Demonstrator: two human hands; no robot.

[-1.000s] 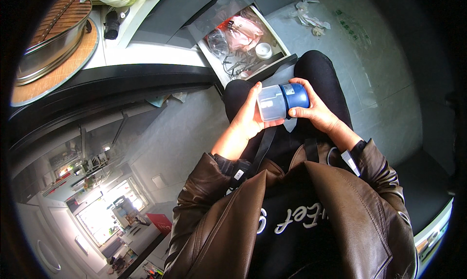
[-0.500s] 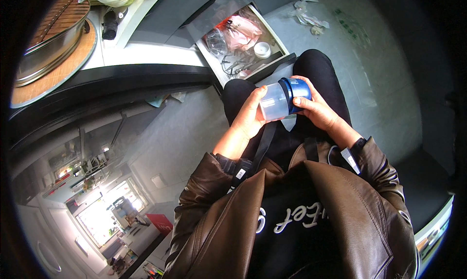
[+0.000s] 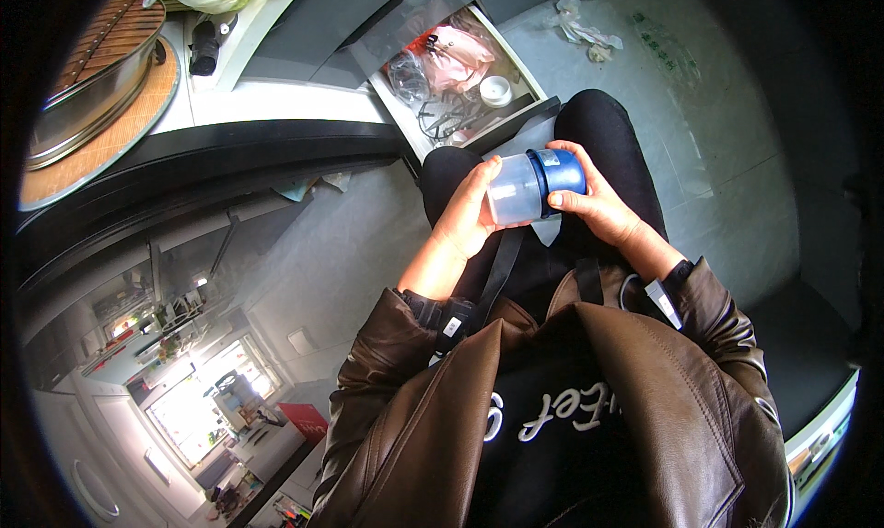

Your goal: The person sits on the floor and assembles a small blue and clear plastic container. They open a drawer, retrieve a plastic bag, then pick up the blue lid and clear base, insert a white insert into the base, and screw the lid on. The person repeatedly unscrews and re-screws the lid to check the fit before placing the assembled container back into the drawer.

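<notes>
Over my lap I hold a translucent plastic jar [image 3: 513, 193] with a dark blue lid [image 3: 560, 173], tilted nearly sideways. My left hand [image 3: 468, 208] is closed around the clear body, thumb along its upper side. Fingers and thumb of my right hand [image 3: 592, 197] grip the blue lid, which sits against the jar's mouth. A small pale label [image 3: 550, 158] shows on the lid. Parts of the jar's underside are hidden by my palms.
Just beyond my knees an open drawer [image 3: 516, 45] holds pink plastic bags [image 3: 458, 58], a round white container [image 3: 495, 92] and black cables. At far left, a steamer [image 3: 97, 91] stands on a woven round mat [image 3: 64, 180]. Crumpled white plastic [image 3: 582, 29] lies on the grey floor.
The blue lid has turned a little, bringing its pale label into fuller view. The jar and both hands have shifted very slightly left.
</notes>
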